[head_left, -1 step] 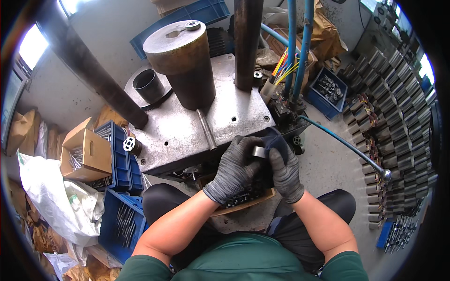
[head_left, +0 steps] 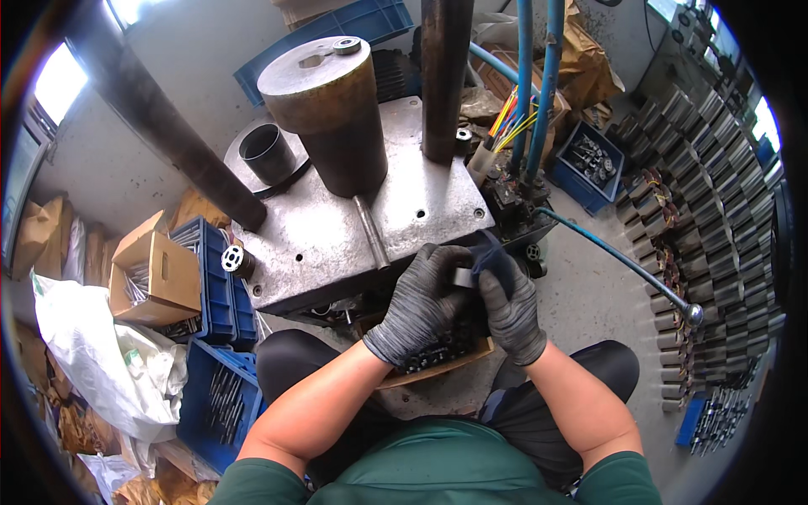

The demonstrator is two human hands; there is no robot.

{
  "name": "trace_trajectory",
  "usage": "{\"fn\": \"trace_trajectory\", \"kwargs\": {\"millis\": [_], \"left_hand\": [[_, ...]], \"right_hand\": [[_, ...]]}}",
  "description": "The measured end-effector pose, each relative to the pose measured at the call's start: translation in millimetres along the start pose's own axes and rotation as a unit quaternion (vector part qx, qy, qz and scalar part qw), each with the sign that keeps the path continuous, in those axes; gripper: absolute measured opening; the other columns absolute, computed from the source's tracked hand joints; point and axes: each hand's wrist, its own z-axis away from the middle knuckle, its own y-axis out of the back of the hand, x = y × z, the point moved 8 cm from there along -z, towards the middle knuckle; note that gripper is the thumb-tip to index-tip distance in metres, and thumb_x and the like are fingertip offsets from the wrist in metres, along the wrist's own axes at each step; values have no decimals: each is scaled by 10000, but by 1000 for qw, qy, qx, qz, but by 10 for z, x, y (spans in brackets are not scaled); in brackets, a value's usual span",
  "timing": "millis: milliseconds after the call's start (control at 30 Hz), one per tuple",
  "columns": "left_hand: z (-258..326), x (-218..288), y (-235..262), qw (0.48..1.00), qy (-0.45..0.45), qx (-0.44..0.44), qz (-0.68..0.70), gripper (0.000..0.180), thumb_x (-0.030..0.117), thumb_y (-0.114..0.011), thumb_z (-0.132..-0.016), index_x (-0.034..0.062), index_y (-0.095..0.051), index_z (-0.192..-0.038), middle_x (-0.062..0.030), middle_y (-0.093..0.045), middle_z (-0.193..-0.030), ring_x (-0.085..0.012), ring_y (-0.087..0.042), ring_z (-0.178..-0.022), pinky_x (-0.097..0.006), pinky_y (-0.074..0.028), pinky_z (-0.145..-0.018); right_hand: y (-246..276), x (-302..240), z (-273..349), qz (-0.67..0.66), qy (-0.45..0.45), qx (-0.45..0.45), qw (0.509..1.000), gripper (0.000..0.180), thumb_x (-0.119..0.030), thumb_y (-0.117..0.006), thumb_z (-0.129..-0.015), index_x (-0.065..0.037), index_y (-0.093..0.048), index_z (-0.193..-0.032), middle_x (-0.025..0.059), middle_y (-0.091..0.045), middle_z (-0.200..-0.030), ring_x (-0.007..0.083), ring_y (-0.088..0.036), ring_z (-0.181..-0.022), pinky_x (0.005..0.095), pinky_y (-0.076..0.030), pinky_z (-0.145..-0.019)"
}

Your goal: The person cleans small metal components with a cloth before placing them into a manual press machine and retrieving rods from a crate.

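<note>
In grey knit gloves, both my hands meet just off the near edge of a metal press table (head_left: 337, 252). My left hand (head_left: 418, 303) is closed around a short, shiny metal piece (head_left: 463, 277), whose far end is hidden. My right hand (head_left: 513, 313) grips a dark blue cloth (head_left: 497, 259) and presses it against that piece, thumb on the near side. Below them sits an open carton (head_left: 446, 368) of small dark metal parts. A loose metal rod (head_left: 370, 233) lies on the press table, pointing toward my left hand.
A thick steel ram (head_left: 337, 126) and two columns rise from the press table. A blue lever with a ball end (head_left: 693, 315) sticks out to the right. Stacked metal cylinders (head_left: 715, 227) line the right side. Blue crates (head_left: 198, 404) and a cardboard box (head_left: 172, 282) stand left.
The cloth and my right fingers have shifted slightly over the metal piece, which has turned a little and looks duller. My left hand has barely moved.
</note>
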Motion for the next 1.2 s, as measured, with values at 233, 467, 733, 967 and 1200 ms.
{"fn": "trace_trajectory", "kwargs": {"millis": [233,467,733,967,1200], "left_hand": [[63,259,131,984,-109,-22,-139,506,-118,-748,-811,67,-622,-1265,-132,-635,-1123,-316,-682,-1078,-380,-557,-918],[131,-95,62,955,113,-33,271,387,159,-792,-978,5,-609,-1283,-102,-688,-1222,-173,-683,-1119,-347,-580,-1006],[204,-301,-157,918,196,-74,336,555,406,-792,-962,29,-619,-1330,-58,-681,-1205,-151,-650,-1148,-341,-541,-1030],[297,-164,-422,882,207,-140,399,573,382,-794,-968,34,-618,-1389,-33,-677,-1263,-138,-628,-1158,-314,-522,-1018],[351,34,-411,919,155,-169,322,441,287,-775,-994,27,-630,-1320,-57,-676,-1222,-148,-636,-1141,-334,-526,-1008]], "right_hand": [[-15,-15,6,123,34,-81,988,305,-250,-662,-1076,1,-659,-1250,91,-723,-1112,186,-675,-1069,329,-507,-1008],[229,368,-132,0,-38,21,999,474,-311,-626,-1096,-1,-554,-1447,74,-681,-1284,163,-625,-1188,347,-487,-1061],[-178,-228,-40,-85,14,-117,989,596,-437,-640,-1070,-10,-547,-1475,81,-667,-1306,155,-604,-1202,337,-466,-1083],[-59,-128,-82,-136,-39,-94,986,365,-317,-654,-1083,-12,-708,-1275,31,-731,-1138,89,-637,-994,263,-525,-908],[62,-156,-160,-70,-85,-97,989,431,-404,-669,-1054,-11,-716,-1224,69,-739,-1124,130,-673,-985,306,-552,-898]]}}
